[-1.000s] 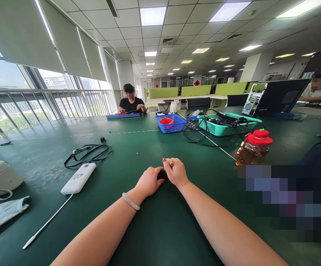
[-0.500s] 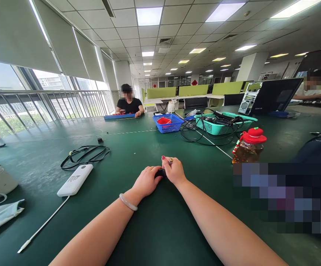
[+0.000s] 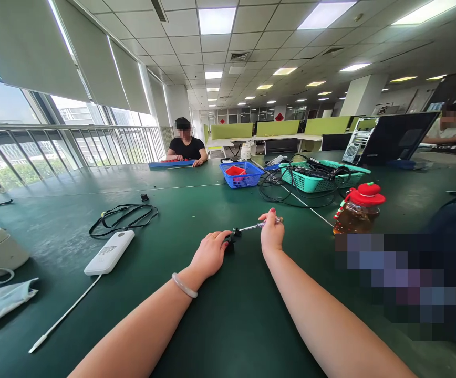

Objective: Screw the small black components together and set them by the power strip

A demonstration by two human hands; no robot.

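Note:
My right hand [image 3: 272, 233] is closed around the handle of a slim screwdriver [image 3: 251, 227] with a clear handle. Its shaft points left, and the tip meets a small black part [image 3: 236, 232] at the fingertips of my left hand [image 3: 209, 254]. Those fingers are bent and pinch the part against the green table [image 3: 236, 315]. Below the fingertips, a second dark piece [image 3: 230, 245] shows; I cannot tell whether the two are joined. A pale bangle [image 3: 184, 286] circles my left wrist.
A white power bank [image 3: 110, 253] with a cable and a looped black cord [image 3: 123, 218] lie to the left. Blue [image 3: 239, 181] and green [image 3: 310, 182] baskets stand beyond my hands. A red-lidded bottle [image 3: 358, 215] is at right. A person [image 3: 186, 144] sits opposite.
My right hand has moved right, away from my left, and more of the screwdriver shows between them. The black part at my left fingertips has come into clearer view.

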